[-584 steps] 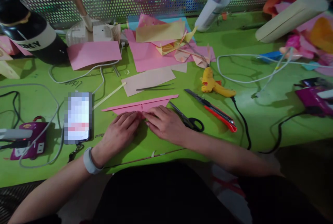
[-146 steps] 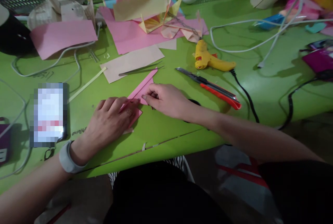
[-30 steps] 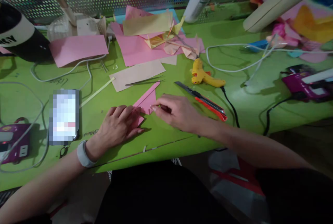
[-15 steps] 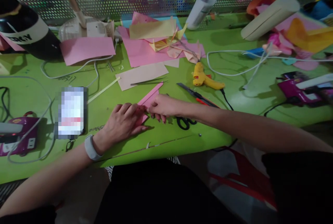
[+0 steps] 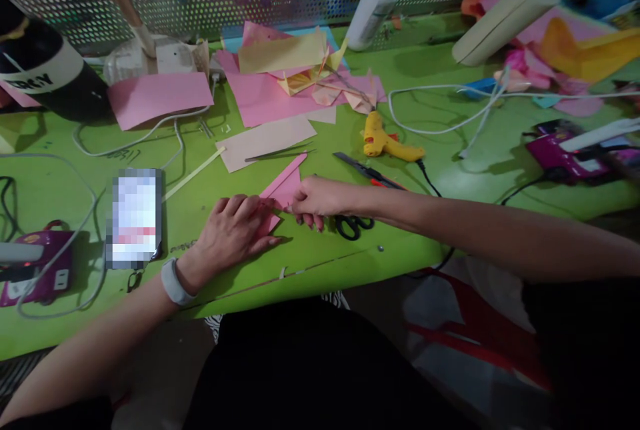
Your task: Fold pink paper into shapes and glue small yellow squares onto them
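A folded piece of pink paper point(image 5: 284, 189) lies on the green table between my hands. My left hand point(image 5: 235, 227) is spread over its left part, fingers apart and pressing it to the table. At the paper's right edge my right hand point(image 5: 315, 200) is closed in a pinch; its fingertips are partly hidden, and what they hold is too small to make out. Black-handled scissors point(image 5: 353, 225) lie just under my right wrist. Beyond that forearm are a utility knife point(image 5: 360, 169) and a yellow glue gun point(image 5: 387, 142).
A phone point(image 5: 135, 217) lies left of my left hand. Tweezers point(image 5: 275, 153) rest on a pale paper strip point(image 5: 267, 142). Pink and yellow papers point(image 5: 265, 93), a dark bottle point(image 5: 45, 67) and a fan base point(image 5: 157, 60) stand farther back. White cables point(image 5: 440, 130) cross the table.
The view has shifted slightly, moving most objects a little left in the picture. Both hands stay at the pink paper in nearly the same pose, with slightly more of the paper showing between them.
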A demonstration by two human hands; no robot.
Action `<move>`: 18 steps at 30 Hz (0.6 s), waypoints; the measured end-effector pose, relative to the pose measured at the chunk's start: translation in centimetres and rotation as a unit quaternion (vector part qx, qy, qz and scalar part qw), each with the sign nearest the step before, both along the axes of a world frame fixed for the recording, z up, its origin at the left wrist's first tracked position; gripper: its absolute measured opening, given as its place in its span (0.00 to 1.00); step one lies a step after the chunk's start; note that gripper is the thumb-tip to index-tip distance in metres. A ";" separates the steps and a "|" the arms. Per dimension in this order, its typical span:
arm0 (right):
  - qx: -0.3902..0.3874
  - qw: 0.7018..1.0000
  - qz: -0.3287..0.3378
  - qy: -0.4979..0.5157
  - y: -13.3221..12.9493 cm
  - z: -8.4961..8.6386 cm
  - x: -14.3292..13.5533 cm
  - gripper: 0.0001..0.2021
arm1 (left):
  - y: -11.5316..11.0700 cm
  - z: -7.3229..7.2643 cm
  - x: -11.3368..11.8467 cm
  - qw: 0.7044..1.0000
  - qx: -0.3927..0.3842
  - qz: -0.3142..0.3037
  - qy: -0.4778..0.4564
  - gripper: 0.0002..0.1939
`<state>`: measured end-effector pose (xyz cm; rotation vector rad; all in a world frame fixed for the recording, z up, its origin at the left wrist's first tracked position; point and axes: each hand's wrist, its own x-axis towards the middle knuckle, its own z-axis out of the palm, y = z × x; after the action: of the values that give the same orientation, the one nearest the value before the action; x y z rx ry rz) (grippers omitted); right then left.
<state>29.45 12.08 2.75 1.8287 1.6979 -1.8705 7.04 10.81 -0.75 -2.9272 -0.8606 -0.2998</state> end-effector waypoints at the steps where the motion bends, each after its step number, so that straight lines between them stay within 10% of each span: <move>1: -0.002 1.000 -0.002 -0.001 -0.1 0.0 0.1 0.18 | 0.0 0.0 0.0 1.000 0.001 -0.001 0.000 0.36; 18: 0.062 0.998 0.002 0.006 -0.7 -0.6 0.6 0.18 | 0.2 1.5 -0.3 0.995 -0.094 0.014 0.008 0.30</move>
<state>30.09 11.38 2.17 1.8567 1.8596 -1.8172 6.73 10.99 0.80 -3.0802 -0.9776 -0.2045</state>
